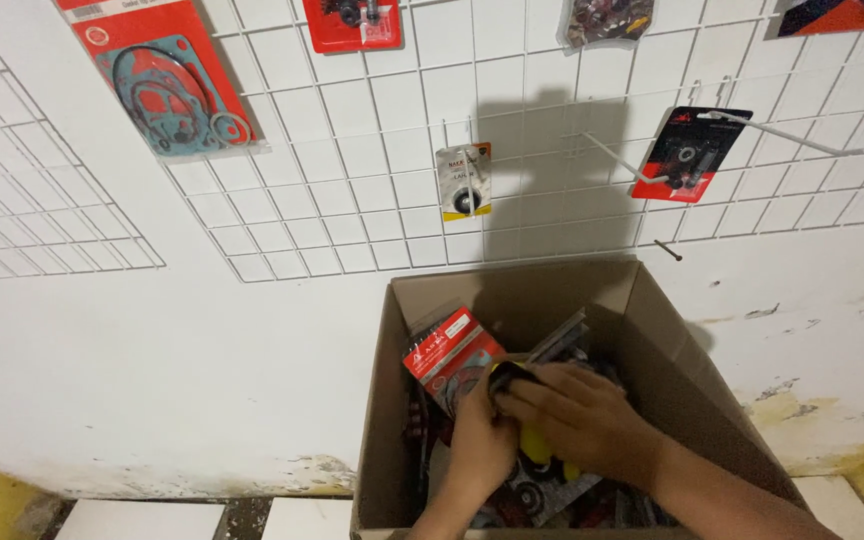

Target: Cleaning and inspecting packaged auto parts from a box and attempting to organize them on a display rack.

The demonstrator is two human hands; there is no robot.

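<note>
a white wire grid panel [372,150] covers the white wall, hung with blister packs: a large red gasket card [167,85] at upper left, a small yellow-edged pack [464,182] in the middle, and a red-and-black pack [689,155] on a long hook to the right. below it stands an open cardboard box [672,340], its far flap upright against the wall, filled with more carded parts packs. both hands are deep inside it. the right hand [582,415] lies over the left, fingers curled down onto a yellow-and-black item [537,445] that is mostly hidden beneath it; whether it truly grips it i cannot tell. the left hand [482,435] holds a red-carded gasket pack [449,352], which tilts up out of the pile at the box's left side.
</note>
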